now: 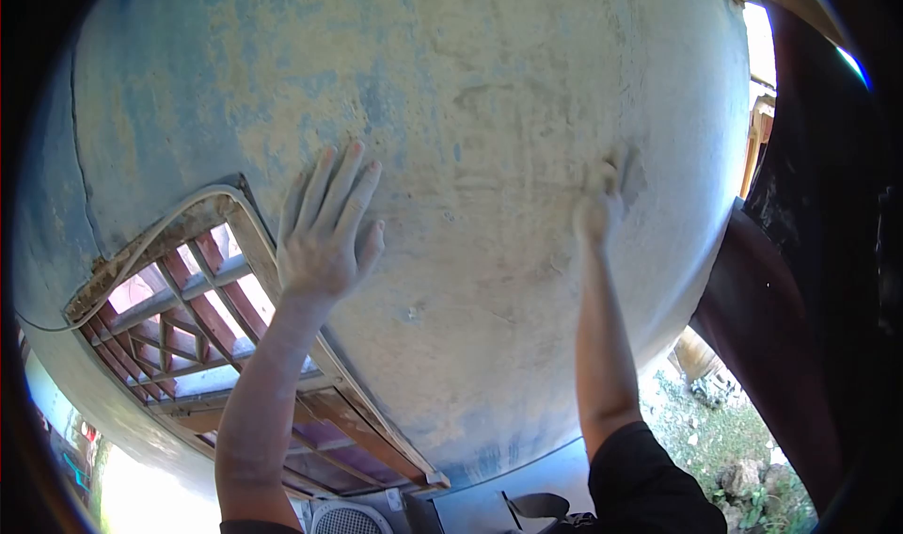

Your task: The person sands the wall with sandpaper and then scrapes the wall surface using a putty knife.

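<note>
A wall (489, 270) with worn blue and pale, patchy paint fills most of the head view. My left hand (324, 238) lies against it with fingers stretched and spread, holding nothing. Farther right, my right hand (598, 212) is closed at the wall's surface. A flat grey patch (634, 178) shows just beside its fingers; whether this is a held piece or a shadow I cannot make out. Pale dust coats both hands and forearms.
A window with a wooden grille (193, 299) is left of my left forearm, with a cable (155, 233) along its frame. Dark red cloth or sheeting (767, 318) hangs at the right. A round-grilled appliance (350, 518) stands below. Grass and rocks (743, 478) lie at lower right.
</note>
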Demonstrator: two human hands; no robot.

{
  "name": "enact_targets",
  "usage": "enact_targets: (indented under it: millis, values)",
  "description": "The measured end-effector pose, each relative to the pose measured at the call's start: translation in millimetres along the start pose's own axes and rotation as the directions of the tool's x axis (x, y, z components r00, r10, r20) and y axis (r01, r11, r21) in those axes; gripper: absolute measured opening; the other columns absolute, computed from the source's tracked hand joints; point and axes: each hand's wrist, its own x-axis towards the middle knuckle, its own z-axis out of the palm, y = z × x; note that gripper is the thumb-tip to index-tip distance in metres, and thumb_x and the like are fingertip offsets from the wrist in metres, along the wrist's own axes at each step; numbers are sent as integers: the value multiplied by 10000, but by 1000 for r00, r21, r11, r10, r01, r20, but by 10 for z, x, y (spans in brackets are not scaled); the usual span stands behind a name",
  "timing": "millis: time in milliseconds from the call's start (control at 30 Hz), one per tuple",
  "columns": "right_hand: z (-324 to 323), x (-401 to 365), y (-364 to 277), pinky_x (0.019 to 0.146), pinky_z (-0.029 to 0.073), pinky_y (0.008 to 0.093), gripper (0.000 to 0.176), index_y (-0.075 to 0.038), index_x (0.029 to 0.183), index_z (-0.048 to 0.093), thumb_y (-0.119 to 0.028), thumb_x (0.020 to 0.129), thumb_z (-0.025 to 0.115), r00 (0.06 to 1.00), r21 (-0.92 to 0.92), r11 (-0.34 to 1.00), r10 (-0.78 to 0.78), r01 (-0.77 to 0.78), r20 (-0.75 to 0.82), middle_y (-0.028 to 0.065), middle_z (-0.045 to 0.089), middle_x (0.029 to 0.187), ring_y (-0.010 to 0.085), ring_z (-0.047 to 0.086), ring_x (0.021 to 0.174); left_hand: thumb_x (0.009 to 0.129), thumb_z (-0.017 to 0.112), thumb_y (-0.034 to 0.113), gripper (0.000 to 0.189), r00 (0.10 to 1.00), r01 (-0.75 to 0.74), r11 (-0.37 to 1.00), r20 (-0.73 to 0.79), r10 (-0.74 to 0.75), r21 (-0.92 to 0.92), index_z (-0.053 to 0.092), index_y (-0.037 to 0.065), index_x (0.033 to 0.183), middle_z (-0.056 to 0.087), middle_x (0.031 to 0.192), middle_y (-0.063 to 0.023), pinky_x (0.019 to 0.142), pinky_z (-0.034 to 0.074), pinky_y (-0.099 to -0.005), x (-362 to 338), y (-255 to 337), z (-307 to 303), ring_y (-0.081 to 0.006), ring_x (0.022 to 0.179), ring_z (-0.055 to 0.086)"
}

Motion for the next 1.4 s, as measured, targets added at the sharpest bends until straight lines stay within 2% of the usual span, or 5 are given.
enact_targets:
  millis: [167,500,733,933,1400]
  values:
    - [61,-1216,-943,1304,90,599,425,-204,1338,737,-451,1045,554,677,-124,760,-476,637,562,77,282,1733,382,162,1612,916,645,266,659,999,-10,1000,40,10,8,500,130,1544,424,1657,-112,1238,308,-546,-112,34,30,-353,1529,387]
    - [151,-365,147,1308,27,576,575,-206,1619,425,-478,1120,339,993,-41,998,-45,50,110,73,199,1756,383,81,1623,893,704,388,726,992,-58,996,106,64,-62,492,177,1555,460,1644,-57,1244,274,-524,-379,397,238,-294,1533,389]
    - [-69,-1539,-184,1310,77,580,474,-180,1524,567,-334,1080,503,734,-59,799,-518,599,440,63,251,1743,376,172,1610,895,694,448,743,983,-87,992,155,100,-87,488,194,1562,458,1649,-17,1249,251,-507,-531,730,388,-246,1530,396]
    - [-2,-762,-336,1292,125,600,416,-246,1488,613,-238,1094,479,974,36,974,-224,223,35,105,353,1700,398,221,1597,901,672,437,716,989,-85,995,119,90,-46,503,198,1555,485,1631,-9,1254,244,-499,-600,776,441,-242,1519,416]
    - [146,-980,-139,1267,215,597,383,-169,1366,713,-183,1007,581,951,113,946,-297,305,-82,112,508,1607,438,373,1523,929,607,417,629,994,-65,998,91,65,6,539,244,1529,500,1616,49,1258,255,-430,-609,875,486,-146,1487,453]
